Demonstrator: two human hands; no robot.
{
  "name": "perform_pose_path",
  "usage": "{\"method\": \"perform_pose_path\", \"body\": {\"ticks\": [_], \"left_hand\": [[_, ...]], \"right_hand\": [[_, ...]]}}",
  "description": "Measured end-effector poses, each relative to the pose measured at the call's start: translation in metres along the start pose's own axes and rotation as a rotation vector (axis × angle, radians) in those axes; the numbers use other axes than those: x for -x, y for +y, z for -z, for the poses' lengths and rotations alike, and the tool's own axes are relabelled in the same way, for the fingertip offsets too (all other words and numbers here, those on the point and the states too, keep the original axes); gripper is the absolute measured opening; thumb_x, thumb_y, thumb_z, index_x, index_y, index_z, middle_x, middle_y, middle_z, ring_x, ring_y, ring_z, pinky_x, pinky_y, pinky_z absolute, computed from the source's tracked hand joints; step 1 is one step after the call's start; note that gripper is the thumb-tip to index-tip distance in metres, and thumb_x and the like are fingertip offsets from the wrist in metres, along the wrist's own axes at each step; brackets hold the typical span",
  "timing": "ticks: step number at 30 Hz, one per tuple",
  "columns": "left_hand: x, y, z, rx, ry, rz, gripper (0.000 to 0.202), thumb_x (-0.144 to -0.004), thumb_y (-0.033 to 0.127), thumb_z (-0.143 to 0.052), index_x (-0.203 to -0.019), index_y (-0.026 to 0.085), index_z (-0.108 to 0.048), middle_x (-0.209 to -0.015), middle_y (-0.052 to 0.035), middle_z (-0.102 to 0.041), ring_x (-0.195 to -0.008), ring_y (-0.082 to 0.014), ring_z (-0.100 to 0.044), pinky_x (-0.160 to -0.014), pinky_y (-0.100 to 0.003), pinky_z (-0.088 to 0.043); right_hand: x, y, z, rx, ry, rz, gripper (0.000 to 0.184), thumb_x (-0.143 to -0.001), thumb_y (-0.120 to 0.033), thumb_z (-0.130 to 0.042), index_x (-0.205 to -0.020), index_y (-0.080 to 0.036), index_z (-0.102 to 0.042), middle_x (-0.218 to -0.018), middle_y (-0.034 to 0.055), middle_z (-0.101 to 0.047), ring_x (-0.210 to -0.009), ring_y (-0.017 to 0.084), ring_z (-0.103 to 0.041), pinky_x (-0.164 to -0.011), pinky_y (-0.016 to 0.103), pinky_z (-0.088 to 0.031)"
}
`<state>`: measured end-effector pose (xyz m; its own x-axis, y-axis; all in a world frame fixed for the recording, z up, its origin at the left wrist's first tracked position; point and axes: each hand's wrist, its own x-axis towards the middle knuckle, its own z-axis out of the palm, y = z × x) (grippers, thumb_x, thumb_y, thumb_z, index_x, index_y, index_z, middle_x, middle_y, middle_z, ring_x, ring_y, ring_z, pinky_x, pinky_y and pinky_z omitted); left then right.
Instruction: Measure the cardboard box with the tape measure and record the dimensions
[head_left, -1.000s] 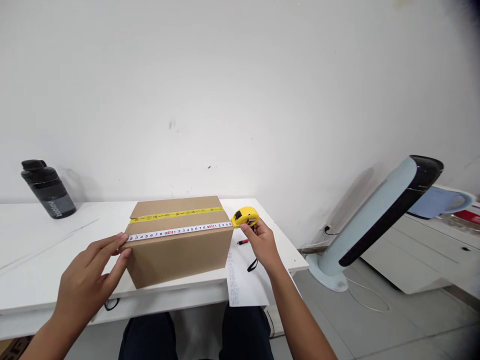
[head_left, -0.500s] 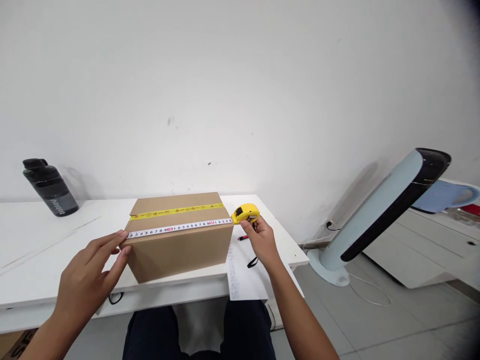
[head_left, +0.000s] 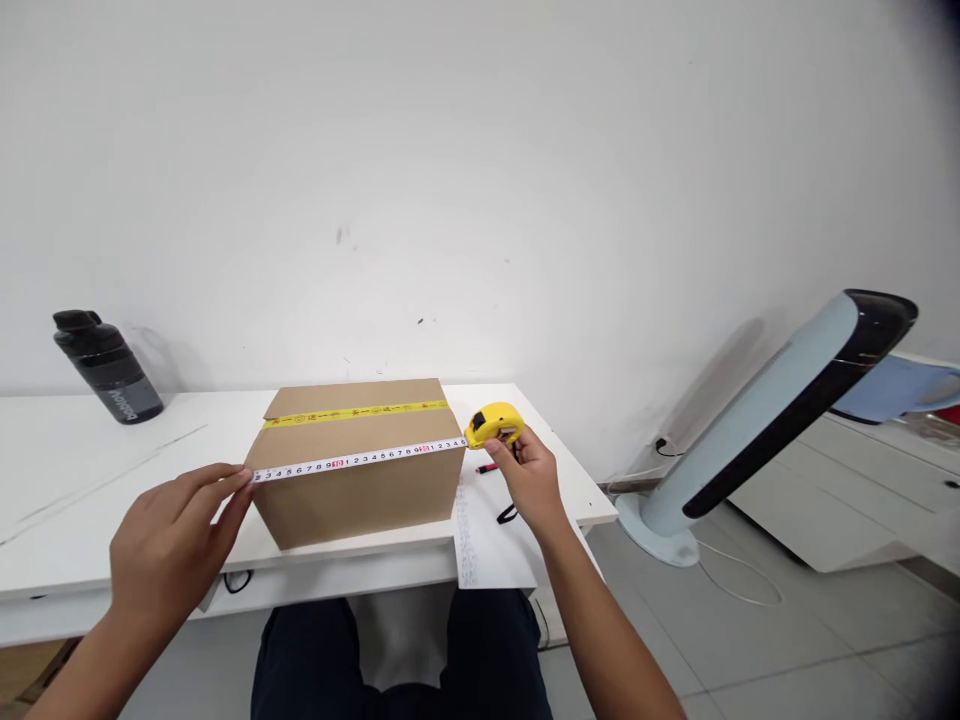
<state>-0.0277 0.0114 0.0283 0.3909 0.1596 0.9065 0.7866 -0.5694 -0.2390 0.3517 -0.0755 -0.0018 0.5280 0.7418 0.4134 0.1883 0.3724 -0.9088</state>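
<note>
A brown cardboard box (head_left: 360,495), sealed with a yellow printed strip, sits near the front edge of a white table (head_left: 67,530). A white measuring tape blade (head_left: 360,461) runs along the box's top front edge. My left hand (head_left: 176,540) pinches the blade's free end at the box's left corner, fingers together. My right hand (head_left: 529,480) grips the yellow tape measure case (head_left: 493,425) just past the box's right corner. A black wrist strap (head_left: 508,515) hangs below that hand.
A dark water bottle (head_left: 109,368) stands at the table's far left by the wall. A printed paper sheet (head_left: 491,540) overhangs the table edge under my right hand, with a red pen (head_left: 485,467) beside it. A pale blue tower fan (head_left: 757,430) stands on the floor at right.
The camera view has drifted slightly, so the box and bottle sit a little higher in the picture. My right hand with the yellow case has risen slightly; the tape stays stretched along the box.
</note>
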Motion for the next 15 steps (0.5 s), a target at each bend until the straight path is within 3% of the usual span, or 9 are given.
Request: {"method": "perform_pose_path", "body": {"ticks": [4,8,12,15], "left_hand": [[0.005,0.02,0.02,0.109,-0.011,-0.022,0.027,-0.081,0.013,-0.076,-0.104,0.023,-0.066,-0.093,-0.0025,-0.076,-0.081,-0.0202,-0.073,-0.075,-0.033,-0.056],[0.004,0.069,0.042,0.314,-0.005,-0.112,0.028,-0.078,0.007,-0.076,-0.101,0.022,-0.068,-0.088,-0.0031,-0.076,-0.076,-0.0171,-0.071,-0.081,-0.036,-0.057],[0.0,0.113,0.037,0.502,-0.044,-0.167,0.016,-0.084,0.008,-0.072,-0.097,0.017,-0.067,-0.083,-0.0022,-0.076,-0.071,-0.0126,-0.07,-0.081,-0.033,-0.056],[0.002,0.13,0.024,0.613,-0.051,-0.177,0.008,-0.089,0.011,-0.07,-0.096,0.014,-0.066,-0.082,-0.0025,-0.076,-0.072,-0.0109,-0.07,-0.079,-0.029,-0.056]], "right_hand": [[0.028,-0.009,0.007,-0.081,0.002,0.046,0.034,-0.074,-0.044,-0.083,-0.098,-0.023,-0.071,-0.081,0.0026,-0.069,-0.072,0.019,-0.059,-0.064,0.031,-0.05],[0.068,-0.02,0.003,-0.13,-0.148,0.059,0.036,-0.067,-0.041,-0.088,-0.094,-0.025,-0.07,-0.078,0.0017,-0.07,-0.062,0.017,-0.059,-0.054,0.028,-0.049],[0.097,-0.025,-0.014,-0.114,-0.303,0.065,0.035,-0.066,-0.036,-0.089,-0.091,-0.026,-0.067,-0.074,-0.0009,-0.068,-0.056,0.015,-0.055,-0.049,0.026,-0.046],[0.105,-0.025,-0.023,-0.102,-0.381,0.01,0.034,-0.066,-0.033,-0.087,-0.09,-0.025,-0.064,-0.073,-0.0022,-0.067,-0.056,0.014,-0.055,-0.05,0.024,-0.046]]}}
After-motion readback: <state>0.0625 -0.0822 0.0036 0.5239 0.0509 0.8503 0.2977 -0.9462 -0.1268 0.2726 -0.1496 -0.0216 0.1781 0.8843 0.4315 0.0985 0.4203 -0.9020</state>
